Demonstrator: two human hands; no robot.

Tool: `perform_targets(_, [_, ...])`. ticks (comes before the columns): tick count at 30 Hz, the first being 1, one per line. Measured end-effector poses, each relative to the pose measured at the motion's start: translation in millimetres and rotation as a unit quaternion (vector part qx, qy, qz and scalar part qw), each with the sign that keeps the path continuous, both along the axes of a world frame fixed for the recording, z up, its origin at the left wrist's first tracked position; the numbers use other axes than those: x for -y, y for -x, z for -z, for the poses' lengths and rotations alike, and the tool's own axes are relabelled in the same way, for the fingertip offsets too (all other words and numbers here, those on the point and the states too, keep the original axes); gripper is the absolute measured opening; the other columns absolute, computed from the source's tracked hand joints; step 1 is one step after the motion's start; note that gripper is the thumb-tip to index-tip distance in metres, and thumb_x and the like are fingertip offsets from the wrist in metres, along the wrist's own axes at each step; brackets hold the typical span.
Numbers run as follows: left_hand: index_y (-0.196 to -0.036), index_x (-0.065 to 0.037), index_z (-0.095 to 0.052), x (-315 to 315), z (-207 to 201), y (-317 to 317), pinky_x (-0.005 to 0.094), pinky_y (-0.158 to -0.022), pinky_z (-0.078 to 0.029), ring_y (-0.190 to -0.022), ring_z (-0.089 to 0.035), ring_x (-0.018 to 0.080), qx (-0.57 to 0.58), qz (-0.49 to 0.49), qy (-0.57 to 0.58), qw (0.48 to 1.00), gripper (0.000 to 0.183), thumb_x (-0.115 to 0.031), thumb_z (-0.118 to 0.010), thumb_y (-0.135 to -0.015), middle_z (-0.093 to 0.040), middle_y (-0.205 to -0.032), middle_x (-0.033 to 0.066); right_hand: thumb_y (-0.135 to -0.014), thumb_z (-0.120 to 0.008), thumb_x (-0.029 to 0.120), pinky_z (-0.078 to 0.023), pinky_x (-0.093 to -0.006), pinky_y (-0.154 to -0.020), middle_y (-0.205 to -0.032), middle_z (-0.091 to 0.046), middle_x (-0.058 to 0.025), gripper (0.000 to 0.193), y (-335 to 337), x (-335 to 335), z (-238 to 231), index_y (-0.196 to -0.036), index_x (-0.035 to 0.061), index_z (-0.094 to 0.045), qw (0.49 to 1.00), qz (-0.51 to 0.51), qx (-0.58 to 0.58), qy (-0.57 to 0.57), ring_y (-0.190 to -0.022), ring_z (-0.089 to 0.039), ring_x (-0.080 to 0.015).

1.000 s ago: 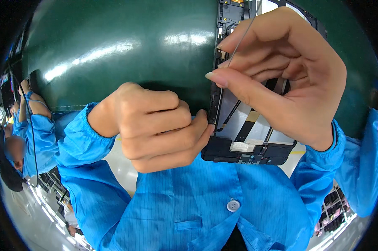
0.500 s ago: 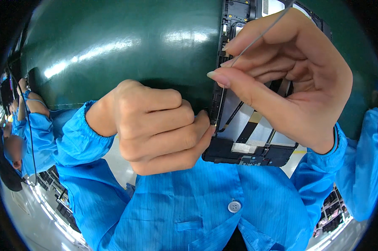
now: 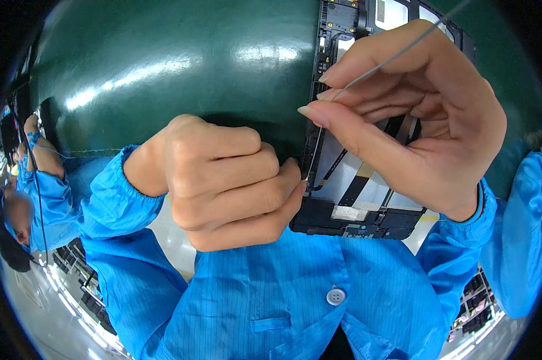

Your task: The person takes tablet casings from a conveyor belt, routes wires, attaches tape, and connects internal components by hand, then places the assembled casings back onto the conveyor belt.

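Observation:
An opened tablet chassis (image 3: 373,180), black with silvery inner plates and dark flex strips, lies lengthwise right of centre. Over its left side, my right hand (image 3: 427,120) pinches a thin grey cable (image 3: 391,58) between thumb and fingertips. One stretch of cable runs from the pinch down along the chassis's left edge toward my left fingertips; the other rises past the right fingers to the upper right. My left hand (image 3: 223,186) is closed, knuckles up, its fingertips pressed at the chassis's near left edge. What these fingertips grip is hidden, as is the thumb.
A glossy green work surface (image 3: 181,90) with bright light reflections spreads beneath. At the far left, a person in a blue smock (image 3: 49,186) sits beside a dark hanging cord (image 3: 41,198). Another blue sleeve (image 3: 517,246) shows at the right rim.
The upper part of the cable has swung to the right. My right hand has sunk very slightly, still pinching, while my left hand has stayed in place.

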State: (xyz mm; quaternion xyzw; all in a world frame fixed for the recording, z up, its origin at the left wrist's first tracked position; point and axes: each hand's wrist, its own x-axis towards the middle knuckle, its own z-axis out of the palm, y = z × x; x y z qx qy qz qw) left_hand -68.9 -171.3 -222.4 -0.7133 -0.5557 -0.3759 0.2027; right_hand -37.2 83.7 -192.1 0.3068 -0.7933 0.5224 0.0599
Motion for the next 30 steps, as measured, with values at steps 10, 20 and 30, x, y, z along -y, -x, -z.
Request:
perform_targets(10, [-0.077, 0.001, -0.073, 2.1, -2.3, 3.5, 0.0272, -0.05, -0.038, -0.058, -0.058, 0.0167, 0.011, 0.015, 0.013, 1.0, 0.011, -0.009, -0.074, -0.073, -0.067, -0.074, 0.012, -0.086, -0.092, -0.005, -0.069, -0.0228, -0.075, -0.1, -0.079, -0.0116, 0.033, 0.1, 1.8, -6.4, -0.113, -0.0003, -0.074, 1.0, 0.0, 0.021, -0.016, -0.091, -0.084, -0.0173])
perform_targets(20, [-0.079, 0.001, -0.074, 1.0, -0.3, 3.8, 0.0269, -0.05, -0.038, -0.058, -0.057, 0.016, 0.004, 0.019, 0.004, 1.0, 0.013, -0.01, -0.074, -0.073, -0.067, -0.073, 0.0114, -0.086, -0.092, -0.004, -0.068, -0.0227, -0.075, -0.1, -0.079, -0.0115, 0.032, 0.0, 0.4, -3.0, -0.112, -0.0002, -0.075, 1.0, 0.012, 0.007, -0.001, -0.09, -0.084, -0.0173])
perform_targets(30, [-0.079, 0.002, -0.074, 0.1, -0.9, 2.3, 0.0264, -0.05, -0.038, -0.058, -0.058, 0.016, 0.007, 0.007, 0.006, 1.0, 0.012, -0.009, -0.074, -0.072, -0.067, -0.074, 0.0121, -0.085, -0.092, -0.005, -0.069, -0.0236, -0.076, -0.099, -0.079, -0.0121, 0.032, 1.2, -2.9, -0.3, -0.112, -0.0013, -0.075, 1.0, 0.001, 0.014, -0.005, -0.089, -0.084, -0.0185])
